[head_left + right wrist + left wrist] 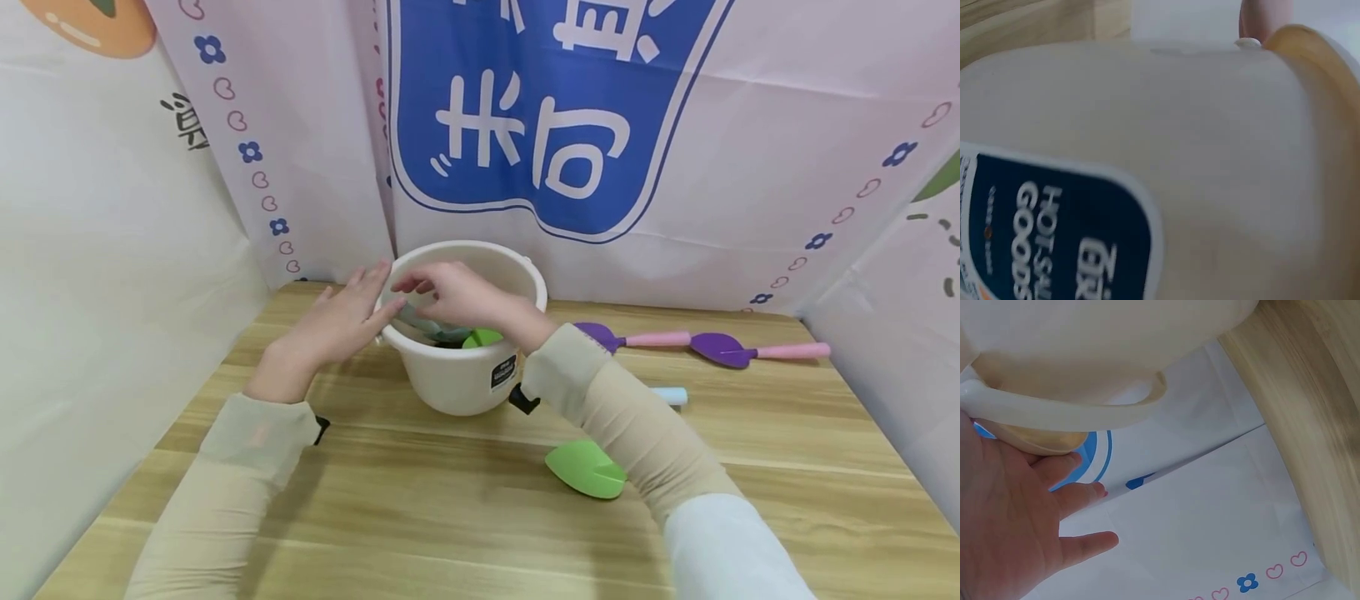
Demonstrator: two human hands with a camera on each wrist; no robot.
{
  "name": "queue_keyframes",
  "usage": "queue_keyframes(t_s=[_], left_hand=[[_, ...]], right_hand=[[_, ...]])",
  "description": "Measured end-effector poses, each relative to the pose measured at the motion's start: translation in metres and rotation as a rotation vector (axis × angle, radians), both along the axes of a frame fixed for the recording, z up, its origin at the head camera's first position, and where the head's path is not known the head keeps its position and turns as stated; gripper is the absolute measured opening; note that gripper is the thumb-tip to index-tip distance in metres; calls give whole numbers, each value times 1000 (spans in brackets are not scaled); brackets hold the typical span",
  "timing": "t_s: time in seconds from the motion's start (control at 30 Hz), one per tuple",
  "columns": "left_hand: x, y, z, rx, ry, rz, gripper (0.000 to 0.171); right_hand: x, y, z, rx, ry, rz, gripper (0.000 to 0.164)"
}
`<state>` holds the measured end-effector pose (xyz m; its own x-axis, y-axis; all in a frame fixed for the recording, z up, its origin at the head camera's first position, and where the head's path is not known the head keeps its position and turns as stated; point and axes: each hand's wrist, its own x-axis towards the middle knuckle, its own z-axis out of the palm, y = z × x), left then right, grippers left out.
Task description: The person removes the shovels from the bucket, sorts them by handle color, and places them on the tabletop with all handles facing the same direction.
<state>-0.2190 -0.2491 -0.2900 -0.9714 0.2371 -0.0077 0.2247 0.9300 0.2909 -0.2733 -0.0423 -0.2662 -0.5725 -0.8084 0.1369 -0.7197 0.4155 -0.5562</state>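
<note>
A white bucket (457,379) with a dark label (504,372) stands on the wooden table. My left hand (337,321) rests at its left rim, fingers stretched out; in the left wrist view the left hand (1016,519) lies beside the bucket's handle (1066,415). My right hand (468,296) reaches over the right rim into the bucket's mouth, fingers loosely bent, with nothing visible between them. Beneath it in the bucket lie a grey-green piece (442,331) and a green blade (482,338). The right wrist view shows mostly the bucket's side (1229,156).
Two purple trowels with pink handles, a nearer one (596,335) and a farther one (723,350), lie right of the bucket. A green trowel blade (588,469) and a light blue handle (670,396) show around the right forearm. A printed cloth (322,167) hangs behind the table.
</note>
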Motion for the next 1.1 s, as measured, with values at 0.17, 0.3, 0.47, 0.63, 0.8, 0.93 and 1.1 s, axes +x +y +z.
queue_keyframes(t_s=[0.17,0.3,0.47,0.63,0.8,0.93,1.1], left_hand=[[1,0,1,-18,11,-14,88],[1,1,4,-40,21,-31,88],[0,0,6,-63,35,-37,89],[-1,-1,5,-67,43,-36,90],[-1,-1,4,-82,46,-28,91],[1,0,5,-91,29,-26,91],[0,0,4,-70,19,-25,92]], right_hand=[[2,-11,-3,50,67,33,38],[2,-14,-5,74,119,32,34],[4,-17,-4,88,139,4,27],[6,-17,-5,100,139,1,24],[7,-15,-7,100,142,-10,25],[6,-12,-7,94,153,-40,27],[2,-5,-4,82,163,-118,32]])
